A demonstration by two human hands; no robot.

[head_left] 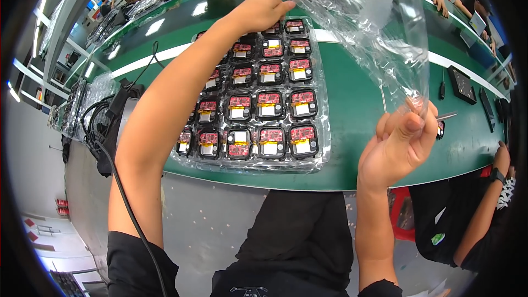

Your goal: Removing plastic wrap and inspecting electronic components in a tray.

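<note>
My right hand pinches the lower corner of a clear, crinkled plastic tray, raised and tilted above the table. A pointed metal tip shows beside its fingers; I cannot tell whether the hand holds it. My left hand reaches across to the far edge of another clear plastic tray lying flat. Its fingers are bent together, and what they grip is hidden. Rows of black square casings with red circuit boards, yellow strips and pale blocks sit in the flat tray, partly covered by my left arm.
The green table curves along its near edge. Black cables and stacked plastic trays are at left. A screwdriver and a black box lie at right. A co-worker's arm is near on the right; other people work across the table.
</note>
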